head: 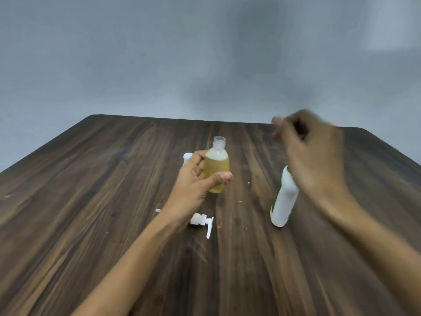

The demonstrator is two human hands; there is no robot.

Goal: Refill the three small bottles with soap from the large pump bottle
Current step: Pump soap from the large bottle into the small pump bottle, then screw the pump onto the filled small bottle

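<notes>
The dark wood-grain desk point(91, 201) fills the lower view and carries everything, its far edge meeting a plain grey wall.

The large white bottle point(284, 197) stands upright on the desk at the right, its top hidden behind the right hand point(312, 151). Its pump head point(201, 221) lies on its side on the desk nearer the person, partly under the left forearm — probably unscrewed so that soap could be poured straight from the neck rather than pumped.

The right hand hovers above the large bottle, blurred. Its fingers look curled with the tips drawn together near the top, but whether they pinch something small, such as a cap, I cannot tell.

The left hand point(196, 176) grips a small clear bottle point(217, 172), thumb across the front and fingers behind, holding it upright just above the desk. It has no cap, and yellowish soap reaches most of the way up with pale foam above — held level, likely so nothing spills from the open neck. This one looks filled and ready for capping.

Behind the left hand a small white object point(187, 157) peeks out, perhaps another small bottle or its cap — too hidden to say. A third small bottle is not in view.

A few pale crumbs dot the desk between the bottles.
</notes>
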